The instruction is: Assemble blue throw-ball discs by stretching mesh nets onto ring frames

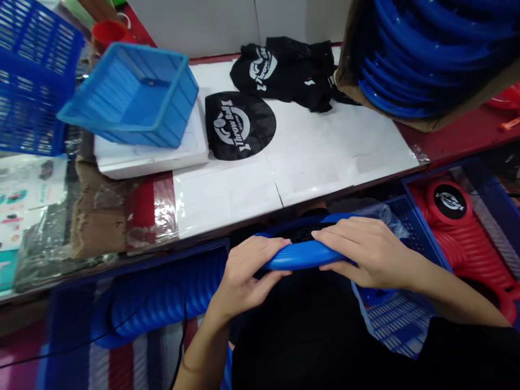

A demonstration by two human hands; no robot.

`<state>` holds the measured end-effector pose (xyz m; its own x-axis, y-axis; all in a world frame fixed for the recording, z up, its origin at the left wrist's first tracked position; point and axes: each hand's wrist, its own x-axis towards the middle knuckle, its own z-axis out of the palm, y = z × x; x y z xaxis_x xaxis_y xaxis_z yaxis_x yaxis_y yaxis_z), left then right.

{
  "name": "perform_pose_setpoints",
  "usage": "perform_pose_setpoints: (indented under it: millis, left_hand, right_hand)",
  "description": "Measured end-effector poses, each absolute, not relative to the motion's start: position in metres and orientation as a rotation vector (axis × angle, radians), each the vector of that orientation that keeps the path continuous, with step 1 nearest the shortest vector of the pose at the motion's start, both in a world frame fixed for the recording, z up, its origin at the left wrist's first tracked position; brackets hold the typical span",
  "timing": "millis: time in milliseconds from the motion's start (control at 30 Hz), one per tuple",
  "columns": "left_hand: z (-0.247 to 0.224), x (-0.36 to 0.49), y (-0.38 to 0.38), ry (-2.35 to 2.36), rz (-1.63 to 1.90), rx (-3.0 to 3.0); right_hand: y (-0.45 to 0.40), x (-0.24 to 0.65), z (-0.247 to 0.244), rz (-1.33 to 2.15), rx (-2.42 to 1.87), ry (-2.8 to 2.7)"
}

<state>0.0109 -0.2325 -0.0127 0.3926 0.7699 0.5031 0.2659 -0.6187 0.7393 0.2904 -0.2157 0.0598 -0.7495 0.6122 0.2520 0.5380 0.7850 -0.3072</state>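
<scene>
Both hands grip the near rim of a blue plastic ring [304,255] held at the table's front edge, close to my body. My left hand [254,271] wraps round the rim's left part, thumb below and fingers on top. My right hand [363,249] holds it farther right in the same way. Black mesh [301,233] shows inside the ring, between the hands. On the white tabletop lies a round black mesh piece [240,125] printed "Throw Ball". Behind it is a heap of similar black printed mesh pieces [284,70].
A light blue bin [134,97] stands on a white box [154,162] at the left. A carton [345,70] of blue rings [406,65] is at the back right. Below the table are crates of blue rings [162,298] and red rings [467,244].
</scene>
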Motion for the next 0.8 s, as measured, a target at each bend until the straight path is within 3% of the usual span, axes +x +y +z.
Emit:
perform_pose_setpoints:
  millis: [233,567,800]
  left_hand:
    - [-0.042,-0.035,-0.217,0.727,1.281,1.858]
    - [0.01,0.007,-0.219,0.871,1.022,2.248]
    - [0.005,0.015,-0.221,0.89,1.103,2.243]
  right_hand:
    - [-0.211,0.323,0.065,0.447,-0.893,-2.519]
    - [-0.212,0.311,0.054,0.414,-0.901,-2.514]
    - [-0.22,0.301,0.049,0.34,-0.948,-2.428]
